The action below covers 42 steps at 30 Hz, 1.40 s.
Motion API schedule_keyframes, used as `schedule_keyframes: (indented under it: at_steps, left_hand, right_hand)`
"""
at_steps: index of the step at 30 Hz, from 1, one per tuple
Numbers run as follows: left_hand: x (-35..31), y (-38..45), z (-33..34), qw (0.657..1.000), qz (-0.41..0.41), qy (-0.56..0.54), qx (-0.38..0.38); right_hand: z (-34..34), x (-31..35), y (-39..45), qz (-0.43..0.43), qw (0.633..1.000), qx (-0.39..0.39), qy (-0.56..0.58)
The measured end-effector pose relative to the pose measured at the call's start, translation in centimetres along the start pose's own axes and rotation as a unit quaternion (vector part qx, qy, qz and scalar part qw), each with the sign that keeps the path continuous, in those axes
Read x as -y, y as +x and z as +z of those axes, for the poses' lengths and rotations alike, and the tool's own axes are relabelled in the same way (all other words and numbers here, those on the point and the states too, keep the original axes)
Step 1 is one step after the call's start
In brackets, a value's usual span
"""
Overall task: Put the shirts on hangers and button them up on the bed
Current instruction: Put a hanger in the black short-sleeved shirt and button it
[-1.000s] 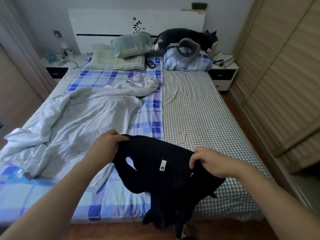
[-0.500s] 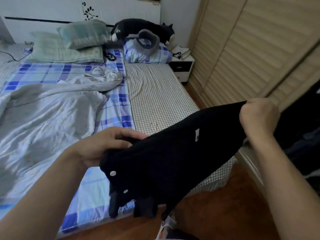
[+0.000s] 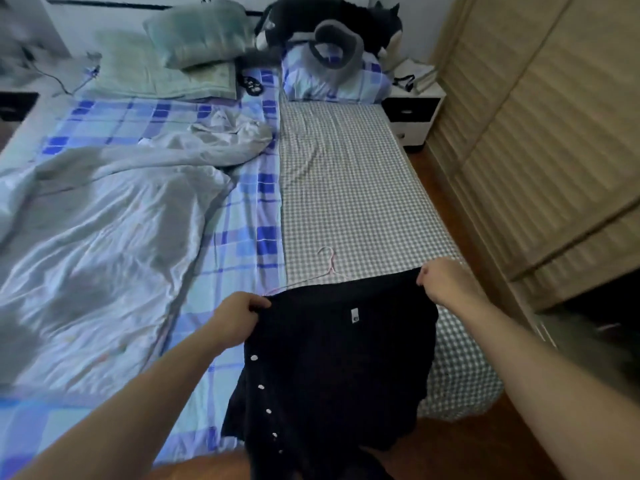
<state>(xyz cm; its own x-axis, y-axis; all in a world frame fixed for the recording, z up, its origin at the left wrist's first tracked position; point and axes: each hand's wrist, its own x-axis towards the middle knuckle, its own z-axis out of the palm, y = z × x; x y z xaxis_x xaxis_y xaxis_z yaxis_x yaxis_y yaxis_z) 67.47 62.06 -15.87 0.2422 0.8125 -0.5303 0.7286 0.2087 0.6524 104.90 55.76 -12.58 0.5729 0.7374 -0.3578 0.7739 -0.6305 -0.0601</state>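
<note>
A black shirt (image 3: 332,362) with a row of white buttons down its left edge hangs spread between my hands over the foot of the bed (image 3: 353,202). My left hand (image 3: 239,315) grips its upper left corner. Its upper right corner is pinched by my right hand (image 3: 441,280). A small white label shows near the shirt's top. Just beyond the shirt's top edge a thin pink wire hanger (image 3: 327,268) lies on the grey checked sheet, its lower part hidden by the shirt.
A crumpled pale quilt (image 3: 104,230) covers the left half of the bed. Pillows (image 3: 194,32) and a dark plush toy (image 3: 329,26) lie at the headboard. A white nightstand (image 3: 412,109) and a wooden wardrobe (image 3: 540,133) stand on the right, past a strip of wood floor.
The shirt, stretched up toward the wardrobe half a second ago, is now held flat and wide in front of me. My right hand has come down and left to the bed's edge.
</note>
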Motion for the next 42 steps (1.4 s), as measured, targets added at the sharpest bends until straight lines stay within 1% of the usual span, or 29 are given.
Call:
schedule_keyframes:
  at_steps: [2, 4, 5, 6, 7, 8, 10, 11, 12, 14, 15, 16, 17, 20, 23, 25, 26, 27, 28, 29, 30, 31, 32, 33, 34, 35, 36, 39, 42]
  left_hand:
    - [-0.5, 3.3, 0.8, 0.995, -0.016, -0.055, -0.086]
    - [-1.3, 7.5, 1.3, 0.980, -0.020, -0.078, -0.181]
    - [-2.0, 9.6, 1.6, 0.974, -0.015, -0.072, -0.212]
    - [-2.5, 11.8, 2.1, 0.972, -0.011, -0.059, -0.228]
    - [-2.9, 13.9, 2.9, 0.973, -0.014, -0.044, -0.225]
    - [-2.9, 15.7, 3.9, 0.978, -0.026, -0.027, -0.205]
    - [-1.7, 17.9, 6.4, 0.987, -0.077, -0.007, -0.142]
    - [-0.6, 18.6, 7.5, 0.986, -0.123, -0.015, -0.108]
    - [0.7, 18.7, 8.7, 0.982, -0.171, -0.042, -0.068]
    - [3.1, 17.8, 10.7, 0.969, -0.236, -0.074, 0.001]
    - [4.0, 17.2, 11.6, 0.965, -0.250, -0.073, 0.014]
    - [4.9, 16.6, 12.2, 0.963, -0.259, -0.074, 0.013]
    - [5.4, 15.8, 12.6, 0.962, -0.264, -0.074, 0.000]
    - [6.8, 13.3, 13.2, 0.947, -0.292, -0.124, -0.054]
    - [8.2, 11.1, 13.1, 0.938, -0.291, -0.163, -0.092]
    - [8.7, 10.2, 12.9, 0.930, -0.296, -0.174, -0.128]
    - [8.7, 9.8, 12.7, 0.927, -0.298, -0.178, -0.142]
    - [8.5, 9.5, 12.6, 0.926, -0.299, -0.174, -0.148]
    - [8.5, 9.3, 12.6, 0.928, -0.299, -0.164, -0.148]
    - [8.6, 9.2, 12.6, 0.931, -0.299, -0.152, -0.145]
    - [8.6, 9.2, 12.7, 0.932, -0.302, -0.142, -0.142]
    - [8.7, 9.3, 12.8, 0.931, -0.307, -0.138, -0.141]
    - [8.7, 9.4, 12.8, 0.930, -0.312, -0.135, -0.140]
    - [8.5, 9.6, 12.8, 0.928, -0.317, -0.133, -0.143]
    - [8.5, 9.9, 12.9, 0.926, -0.322, -0.130, -0.149]
    - [8.3, 10.1, 12.8, 0.925, -0.324, -0.128, -0.153]
    - [8.1, 10.2, 12.8, 0.925, -0.325, -0.124, -0.153]
    - [7.7, 10.7, 12.3, 0.926, -0.326, -0.114, -0.154]
    - [6.3, 10.9, 11.4, 0.930, -0.321, -0.112, -0.141]
  right_hand:
    - [0.3, 0.3, 5.3, -0.025, 0.999, -0.026, 0.019]
    - [0.6, 1.4, 10.6, -0.068, 0.993, -0.080, 0.047]
    - [1.0, 2.1, 13.1, -0.095, 0.989, -0.100, 0.060]
    - [1.8, 2.8, 15.8, -0.113, 0.987, -0.094, 0.070]
    - [3.2, 3.2, 18.4, -0.126, 0.988, -0.054, 0.070]
    - [5.0, 3.5, 20.8, -0.131, 0.990, 0.023, 0.056]
    - [9.2, 3.7, 24.0, -0.137, 0.971, 0.196, -0.010]
    - [11.2, 3.6, 25.1, -0.135, 0.964, 0.228, -0.035]
    - [13.0, 3.3, 25.9, -0.128, 0.965, 0.223, -0.045]
    - [15.7, 2.5, 27.3, -0.084, 0.984, 0.159, 0.012]
    - [16.8, 2.2, 28.0, -0.064, 0.989, 0.126, 0.049]
    - [17.4, 2.2, 28.6, -0.054, 0.989, 0.116, 0.071]
    - [17.8, 2.5, 29.0, -0.045, 0.987, 0.130, 0.085]
    - [18.9, 3.6, 30.3, -0.021, 0.970, 0.208, 0.123]
    - [18.8, 5.1, 29.9, -0.081, 0.959, 0.187, 0.195]
    - [17.7, 5.4, 27.4, -0.169, 0.936, 0.200, 0.235]
    - [17.4, 4.8, 25.8, -0.226, 0.917, 0.249, 0.214]
    - [16.9, 4.0, 23.8, -0.291, 0.883, 0.335, 0.150]
    - [16.6, 2.9, 21.9, -0.350, 0.832, 0.429, 0.042]
    - [16.6, 1.7, 20.6, -0.384, 0.774, 0.499, -0.067]
    - [17.0, 0.8, 20.2, -0.386, 0.750, 0.520, -0.132]
    - [17.2, 0.7, 20.7, -0.374, 0.775, 0.490, -0.141]
    - [17.3, 1.1, 21.6, -0.343, 0.834, 0.422, -0.096]
    - [17.6, 1.9, 23.2, -0.296, 0.896, 0.329, -0.040]
    - [18.3, 2.7, 24.9, -0.260, 0.938, 0.231, -0.004]
    - [18.9, 3.8, 26.2, -0.239, 0.957, 0.164, 0.006]
    - [19.6, 4.8, 27.3, -0.230, 0.963, 0.144, -0.003]
    - [21.5, 8.2, 27.6, -0.216, 0.950, 0.225, -0.016]
    - [22.6, 11.7, 26.8, -0.221, 0.939, 0.262, 0.025]
